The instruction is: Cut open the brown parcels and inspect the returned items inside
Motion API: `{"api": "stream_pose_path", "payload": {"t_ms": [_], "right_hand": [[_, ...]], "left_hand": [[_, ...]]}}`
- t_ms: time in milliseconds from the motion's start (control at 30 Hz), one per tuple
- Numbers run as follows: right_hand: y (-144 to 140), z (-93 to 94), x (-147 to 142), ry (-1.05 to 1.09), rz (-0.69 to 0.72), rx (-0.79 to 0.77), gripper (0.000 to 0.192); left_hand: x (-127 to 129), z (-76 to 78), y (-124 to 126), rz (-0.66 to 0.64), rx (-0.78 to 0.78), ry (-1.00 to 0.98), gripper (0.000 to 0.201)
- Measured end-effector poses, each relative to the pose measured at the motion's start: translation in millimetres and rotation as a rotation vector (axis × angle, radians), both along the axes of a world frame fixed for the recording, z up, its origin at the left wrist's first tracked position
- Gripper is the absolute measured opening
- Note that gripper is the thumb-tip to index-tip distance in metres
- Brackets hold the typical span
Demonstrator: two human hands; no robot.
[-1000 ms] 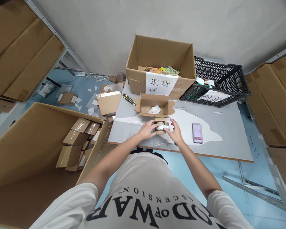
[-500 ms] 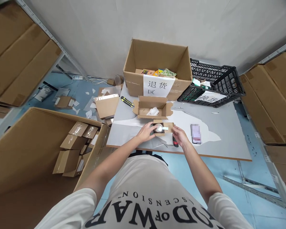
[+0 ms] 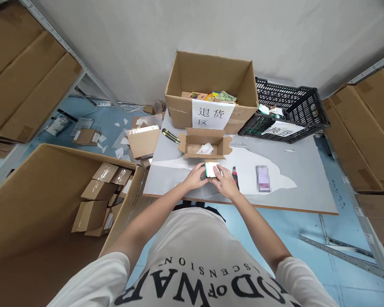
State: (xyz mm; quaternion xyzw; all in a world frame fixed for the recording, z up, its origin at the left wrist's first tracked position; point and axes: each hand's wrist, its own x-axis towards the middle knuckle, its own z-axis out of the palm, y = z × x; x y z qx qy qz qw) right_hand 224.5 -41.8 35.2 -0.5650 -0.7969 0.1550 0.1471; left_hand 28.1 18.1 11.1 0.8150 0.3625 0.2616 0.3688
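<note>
Near the grey bench [image 3: 307,187] edge, left hand [image 3: 195,177] and right hand [image 3: 224,184] both grasp a small white box [image 3: 211,169], steadying it from either side.

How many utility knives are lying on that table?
2. A yellow-and-black knife lies at the table's far left edge, left of the small open box. A red-and-black knife lies just right of the right hand. Others may be hidden.

The right hand [image 3: 225,184] has moved left onto the small white box [image 3: 212,169], exposing the red-handled cutter [image 3: 235,177] beside it.
</note>
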Motion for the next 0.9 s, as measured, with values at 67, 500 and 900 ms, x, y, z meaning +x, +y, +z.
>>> {"api": "stream_pose_path", "payload": {"t_ms": [67,500,900], "right_hand": [[0,0.7,0,-0.100,0.023,0.000,0.064],[9,7.7,0,-0.130,0.062,0.006,0.062],[33,-6.6,12,0.512,-0.106,-0.198,0.095]], "left_hand": [[-2,-1.3,-1,0.040,-0.047,-0.040,0.057],[10,-3.7,10,0.156,-0.144,-0.108,0.048],[17,-13.1,10,0.138,-0.376,-0.346,0.036]]}}
